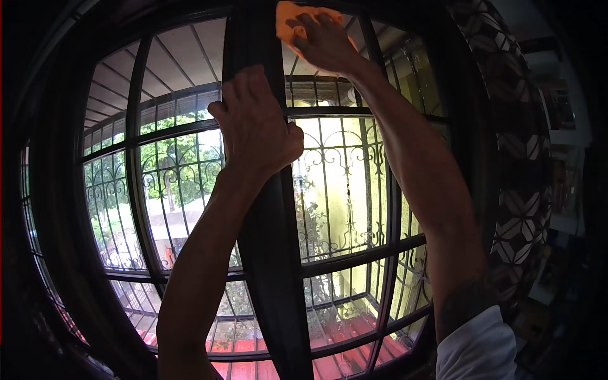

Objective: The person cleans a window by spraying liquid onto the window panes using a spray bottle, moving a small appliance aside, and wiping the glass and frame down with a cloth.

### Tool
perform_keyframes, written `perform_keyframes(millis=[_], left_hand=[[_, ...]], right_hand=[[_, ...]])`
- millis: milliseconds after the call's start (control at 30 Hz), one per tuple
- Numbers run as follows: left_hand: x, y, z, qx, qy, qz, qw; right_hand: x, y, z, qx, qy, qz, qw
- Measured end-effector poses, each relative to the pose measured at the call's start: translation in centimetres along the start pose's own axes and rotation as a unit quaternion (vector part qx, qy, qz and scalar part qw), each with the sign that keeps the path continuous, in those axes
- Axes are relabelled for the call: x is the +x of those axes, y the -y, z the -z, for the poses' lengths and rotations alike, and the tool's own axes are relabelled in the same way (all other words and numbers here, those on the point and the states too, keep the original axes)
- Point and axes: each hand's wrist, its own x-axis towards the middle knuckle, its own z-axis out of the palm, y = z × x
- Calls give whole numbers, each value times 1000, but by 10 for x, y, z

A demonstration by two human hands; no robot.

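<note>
My right hand (324,45) is raised high and presses an orange cloth (288,22) against an upper glass pane, beside the dark window post. Part of the cloth is covered by its fingers. My left hand (256,123) is lower and further left, with bent fingers gripping the wide dark post (269,221) in the middle of the window. The thumb sticks out at the post's right side.
Thin dark bars (339,250) divide the panes on both sides of the post. Outside are scrolled metal grilles (183,190), plants and a yellow wall (361,202). A patterned curtain (522,190) hangs at the right, with shelves (567,139) beyond it.
</note>
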Motion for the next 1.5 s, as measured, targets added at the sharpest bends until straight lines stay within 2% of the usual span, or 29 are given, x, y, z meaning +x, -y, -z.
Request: perform_keyframes(millis=[167, 233, 267, 333, 467, 500, 567, 600, 633, 667, 733, 800, 833, 933, 967, 1000, 1067, 1100, 1133, 1200, 1300, 1400, 1433, 1500], left_hand=[[-3, 1, -1, 16, -15, -24, 999], [-4, 1, 1, 14, -12, -18, 1000], [-4, 0, 2, 12, -10, -15, 1000], [-4, 0, 1, 12, -9, -4, 1000], [1, 0, 4, 8, -7, 34, 999], [1, -2, 7, 11, 5, 47, 999], [-4, -2, 3, 24, -2, 38, 999], [-5, -2, 2, 33, -9, 27, 999], [-5, -1, 1, 32, -10, 27, 999], [-5, 0, -1, 41, -36, 5, 999], [-5, 0, -5, 42, -62, -17, 997], [-4, 1, -4, 49, -45, 14, 998], [-4, 0, -2, 46, -11, 47, 998], [-1, -6, 0, 32, -20, 60, 997], [-2, -6, -2, 33, -23, 62, 997], [-2, -5, -4, 44, -28, 57, 997], [-3, -6, -7, 51, -33, 47, 997], [-3, -4, -7, 52, -47, 33, 997], [-4, -4, -7, 54, -62, 19, 996], [-4, -5, -5, 57, -61, 18, 996], [-5, -6, -4, 46, -37, 33, 998], [-5, -11, -4, 37, -19, 45, 998], [-5, -10, -4, 37, -21, 43, 998], [-6, -10, -6, 50, -29, 44, 997]], right_hand=[[-80, 35, 31, 76, 1, 61, 995], [-100, 45, 49, 177, 72, 90, 977], [-101, 47, 56, 176, 73, 90, 977], [-102, 49, 73, 261, 166, 55, 949], [-114, 23, 90, 200, 192, 42, 960], [-120, 14, 104, 232, 208, 6, 950], [-135, -10, 103, 228, 189, 0, 955], [-134, -6, 107, 222, 172, -8, 960], [-132, -1, 108, 185, 205, -48, 960], [-129, 9, 99, 183, 206, -48, 960], [-116, 38, 81, 186, 136, 40, 972], [-100, 63, 82, 186, 194, -1, 963], [-100, 59, 83, 182, 206, -8, 962], [-127, 41, 116, 116, 239, -50, 963], [-145, 23, 101, 124, 167, -27, 978], [-145, 25, 98, 123, 165, -28, 978], [-146, 30, 90, 6, 114, 32, 993], [-137, 28, 79, 36, 124, -7, 992], [-127, 20, 67, 35, 123, -7, 992], [-99, 2, 47, -122, 70, 10, 990], [-55, -23, 26, -120, 17, -31, 992], [-17, -43, 15, -123, 21, -70, 990], [-3, -44, 12, -204, 63, -57, 975], [15, -27, -7, -163, 53, -43, 984]])
